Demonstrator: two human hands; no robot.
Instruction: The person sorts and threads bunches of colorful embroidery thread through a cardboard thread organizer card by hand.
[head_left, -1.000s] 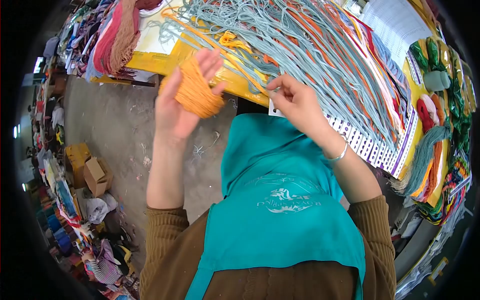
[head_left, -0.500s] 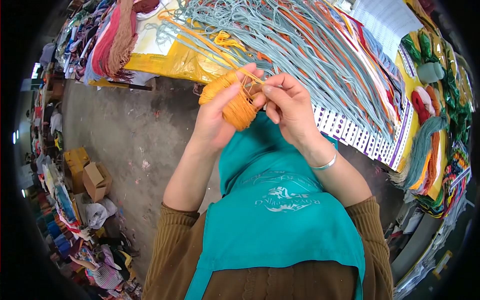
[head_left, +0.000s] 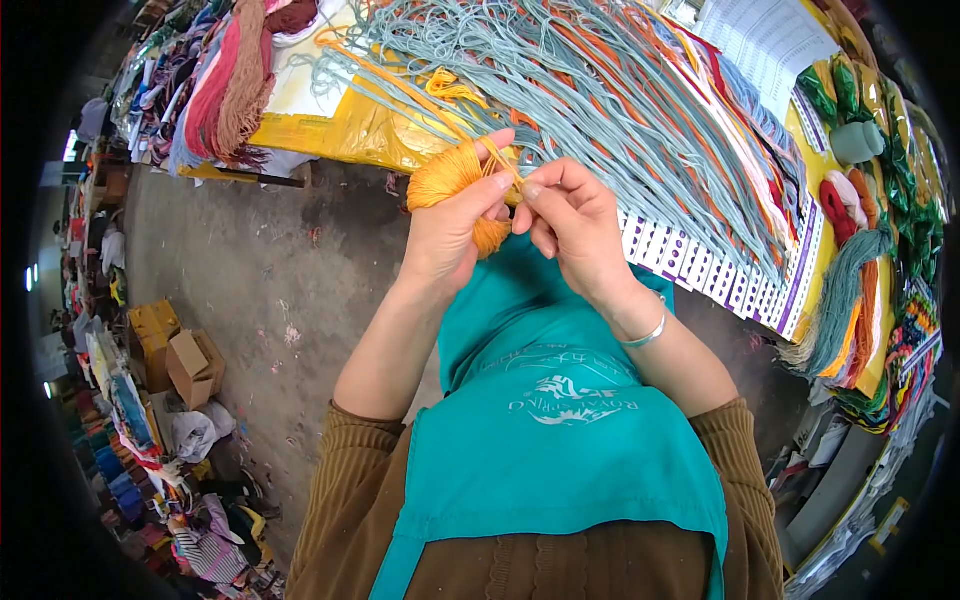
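Yarn bundle [head_left: 438, 180], upper centre of frame; left grip [head_left: 452, 222] clasped around it, right grip [head_left: 580, 225] pinching orange strands [head_left: 507, 164].

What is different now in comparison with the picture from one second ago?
The left hand has moved right, carrying the rounded orange-yellow yarn bundle; its grip, open before, has closed, the thumb across the bundle. The right hand has shifted slightly left; the hands, apart before, are now close together, and the right seems to pinch the bundle's strands. The long grey-blue yarn strands stayed in place.
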